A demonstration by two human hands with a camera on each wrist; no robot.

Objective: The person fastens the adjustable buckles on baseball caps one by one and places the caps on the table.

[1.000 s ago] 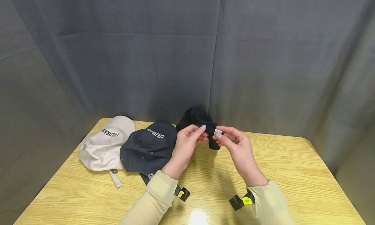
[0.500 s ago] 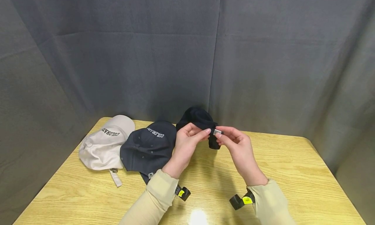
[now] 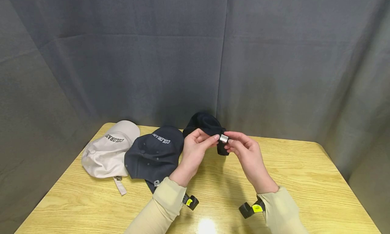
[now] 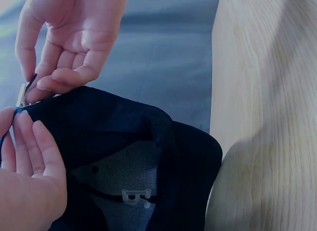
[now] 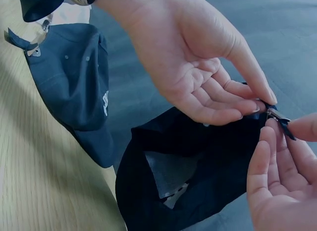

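A black baseball cap (image 3: 204, 121) is held up at the back of the table, its hollow inside and a pale lining showing in both wrist views. My left hand (image 3: 194, 148) pinches the cap's back strap between thumb and fingers, just left of a silver metal buckle (image 3: 223, 138). On the other side of that buckle, my right hand (image 3: 249, 152) pinches the short dark strap end (image 5: 286, 128). The fingertips of the two hands are close together. Part of the cap is hidden behind the left hand in the head view.
To the left, a dark navy cap (image 3: 153, 154) lettered COLORADO lies on the wooden table (image 3: 304, 179), partly behind the left forearm. Beside it lies a beige cap (image 3: 106, 159) with its strap trailing. Grey curtains (image 3: 274, 75) hang behind and at both sides.
My left thumb has shifted slightly right toward the buckle. The right thumb has slipped off the buckle's face, so more of the silver shows. The other caps have not moved.
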